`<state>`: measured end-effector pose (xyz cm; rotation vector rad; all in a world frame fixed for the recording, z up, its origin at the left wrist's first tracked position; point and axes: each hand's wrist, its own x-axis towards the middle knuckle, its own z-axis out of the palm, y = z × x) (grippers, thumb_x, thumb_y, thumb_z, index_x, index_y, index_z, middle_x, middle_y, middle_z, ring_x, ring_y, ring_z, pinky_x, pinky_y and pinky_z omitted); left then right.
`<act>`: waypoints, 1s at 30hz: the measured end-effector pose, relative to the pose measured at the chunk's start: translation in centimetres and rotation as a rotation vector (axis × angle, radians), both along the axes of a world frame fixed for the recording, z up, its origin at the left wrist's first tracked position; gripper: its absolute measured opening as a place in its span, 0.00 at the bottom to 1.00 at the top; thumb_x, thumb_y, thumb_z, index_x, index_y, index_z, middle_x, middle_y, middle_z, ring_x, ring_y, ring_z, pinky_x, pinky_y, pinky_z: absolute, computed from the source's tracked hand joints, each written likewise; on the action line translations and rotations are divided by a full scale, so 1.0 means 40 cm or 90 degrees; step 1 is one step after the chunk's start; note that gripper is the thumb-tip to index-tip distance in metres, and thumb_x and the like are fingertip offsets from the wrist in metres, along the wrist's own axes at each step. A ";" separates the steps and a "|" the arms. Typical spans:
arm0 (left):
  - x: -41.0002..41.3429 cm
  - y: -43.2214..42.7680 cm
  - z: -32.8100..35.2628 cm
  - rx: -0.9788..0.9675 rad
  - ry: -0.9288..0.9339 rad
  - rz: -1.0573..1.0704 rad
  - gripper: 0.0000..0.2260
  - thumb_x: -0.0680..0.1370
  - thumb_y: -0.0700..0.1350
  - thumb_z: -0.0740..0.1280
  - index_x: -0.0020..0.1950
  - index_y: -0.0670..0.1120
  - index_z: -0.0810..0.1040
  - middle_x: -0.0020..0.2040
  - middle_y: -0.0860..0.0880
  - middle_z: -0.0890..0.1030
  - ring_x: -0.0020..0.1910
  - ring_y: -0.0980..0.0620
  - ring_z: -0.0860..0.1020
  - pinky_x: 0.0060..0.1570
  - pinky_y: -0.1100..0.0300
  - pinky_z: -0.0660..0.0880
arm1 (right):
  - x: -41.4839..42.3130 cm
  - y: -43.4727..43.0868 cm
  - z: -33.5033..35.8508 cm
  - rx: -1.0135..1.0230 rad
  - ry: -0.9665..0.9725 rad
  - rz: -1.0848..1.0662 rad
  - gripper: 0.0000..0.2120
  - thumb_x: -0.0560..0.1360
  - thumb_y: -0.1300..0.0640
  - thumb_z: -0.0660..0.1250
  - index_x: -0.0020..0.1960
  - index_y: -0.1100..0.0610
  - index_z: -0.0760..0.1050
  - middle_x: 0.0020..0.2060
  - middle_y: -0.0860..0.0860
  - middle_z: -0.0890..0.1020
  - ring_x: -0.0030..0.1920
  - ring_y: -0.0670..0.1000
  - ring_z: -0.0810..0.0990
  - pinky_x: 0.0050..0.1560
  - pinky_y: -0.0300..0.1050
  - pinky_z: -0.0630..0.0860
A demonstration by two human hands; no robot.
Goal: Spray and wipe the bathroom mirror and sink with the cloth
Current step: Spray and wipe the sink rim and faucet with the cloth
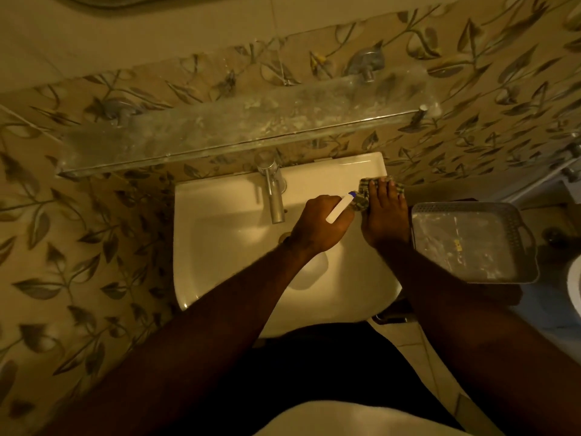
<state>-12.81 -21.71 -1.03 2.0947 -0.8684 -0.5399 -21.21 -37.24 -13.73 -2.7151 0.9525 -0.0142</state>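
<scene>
A white sink juts from the leaf-patterned wall, with a chrome tap at its back. My left hand is over the basin, closed around a white spray bottle whose blue-tipped nozzle points toward the back right. The bottle's body shows pale under my wrist. My right hand lies flat on a checked cloth, pressing it onto the sink's right rear rim. Only a sliver of the mirror's lower edge shows at the top left.
A dusty glass shelf on metal brackets runs along the wall above the tap. A grey perforated plastic tray sits right of the sink, close to my right wrist. A white rounded fixture is at the right edge.
</scene>
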 end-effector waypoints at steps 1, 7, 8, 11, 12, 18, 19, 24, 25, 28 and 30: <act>0.008 -0.003 0.004 -0.001 -0.001 0.007 0.07 0.79 0.41 0.66 0.40 0.44 0.76 0.35 0.51 0.76 0.29 0.58 0.72 0.30 0.74 0.64 | 0.021 -0.008 0.001 0.003 -0.003 -0.008 0.32 0.81 0.49 0.50 0.82 0.60 0.56 0.81 0.61 0.59 0.81 0.62 0.56 0.79 0.63 0.53; 0.046 -0.003 0.014 -0.010 0.024 0.055 0.09 0.78 0.42 0.64 0.38 0.47 0.73 0.31 0.52 0.74 0.27 0.53 0.73 0.28 0.59 0.72 | 0.133 -0.050 0.028 0.040 -0.010 -0.037 0.35 0.79 0.45 0.47 0.82 0.59 0.56 0.81 0.60 0.58 0.82 0.62 0.53 0.79 0.61 0.50; 0.049 0.000 0.014 -0.018 0.024 0.061 0.10 0.77 0.42 0.64 0.36 0.47 0.72 0.30 0.52 0.73 0.27 0.52 0.73 0.27 0.58 0.71 | 0.155 -0.054 0.033 0.047 -0.010 -0.048 0.34 0.80 0.45 0.49 0.82 0.60 0.55 0.81 0.61 0.58 0.82 0.62 0.52 0.79 0.62 0.49; 0.058 0.011 0.013 -0.024 0.004 0.072 0.10 0.75 0.44 0.62 0.34 0.47 0.71 0.28 0.53 0.72 0.26 0.51 0.72 0.27 0.59 0.68 | 0.215 -0.040 0.033 0.072 -0.015 -0.104 0.31 0.83 0.49 0.54 0.82 0.61 0.52 0.81 0.61 0.56 0.82 0.62 0.49 0.80 0.62 0.47; 0.061 0.015 0.010 -0.024 -0.002 0.075 0.10 0.75 0.45 0.61 0.34 0.46 0.71 0.28 0.51 0.72 0.27 0.50 0.73 0.27 0.58 0.68 | 0.232 -0.025 0.034 0.082 -0.011 -0.117 0.32 0.83 0.50 0.54 0.82 0.61 0.51 0.81 0.62 0.55 0.82 0.63 0.49 0.80 0.63 0.47; 0.093 0.055 -0.022 -0.052 -0.058 0.109 0.15 0.76 0.49 0.60 0.40 0.39 0.79 0.34 0.49 0.76 0.31 0.48 0.77 0.33 0.50 0.78 | 0.307 0.082 0.025 0.090 0.012 -0.061 0.36 0.82 0.47 0.59 0.83 0.58 0.49 0.82 0.62 0.53 0.82 0.64 0.49 0.80 0.63 0.46; 0.097 0.064 -0.022 -0.054 -0.054 0.114 0.14 0.76 0.47 0.61 0.40 0.39 0.79 0.34 0.48 0.76 0.31 0.48 0.77 0.33 0.50 0.78 | 0.311 0.091 0.023 0.089 0.011 -0.046 0.36 0.82 0.47 0.60 0.83 0.57 0.49 0.82 0.62 0.54 0.82 0.63 0.50 0.80 0.62 0.47; 0.099 0.109 -0.025 -0.074 -0.003 0.142 0.07 0.76 0.45 0.63 0.39 0.47 0.76 0.31 0.53 0.73 0.29 0.58 0.73 0.31 0.66 0.70 | 0.320 0.143 0.010 0.072 0.007 0.099 0.38 0.80 0.42 0.62 0.83 0.52 0.50 0.82 0.58 0.54 0.82 0.61 0.50 0.80 0.62 0.49; 0.097 0.117 -0.030 -0.069 0.016 0.157 0.07 0.77 0.45 0.63 0.40 0.46 0.78 0.31 0.53 0.74 0.29 0.58 0.74 0.32 0.68 0.70 | 0.321 0.158 0.013 0.073 0.010 0.134 0.37 0.81 0.41 0.61 0.84 0.51 0.49 0.83 0.57 0.53 0.82 0.60 0.49 0.81 0.61 0.48; 0.090 0.141 -0.035 -0.068 0.049 0.190 0.08 0.77 0.43 0.65 0.43 0.41 0.81 0.34 0.50 0.77 0.30 0.55 0.76 0.32 0.66 0.71 | 0.324 0.193 0.026 0.083 0.012 0.203 0.34 0.82 0.42 0.60 0.83 0.50 0.51 0.83 0.56 0.52 0.83 0.60 0.47 0.81 0.60 0.46; 0.088 0.156 -0.031 -0.076 0.043 0.195 0.08 0.77 0.43 0.65 0.41 0.41 0.80 0.33 0.49 0.76 0.30 0.56 0.74 0.32 0.67 0.69 | 0.321 0.207 0.021 0.069 0.010 0.217 0.33 0.82 0.42 0.59 0.83 0.49 0.53 0.83 0.56 0.54 0.83 0.59 0.48 0.81 0.60 0.47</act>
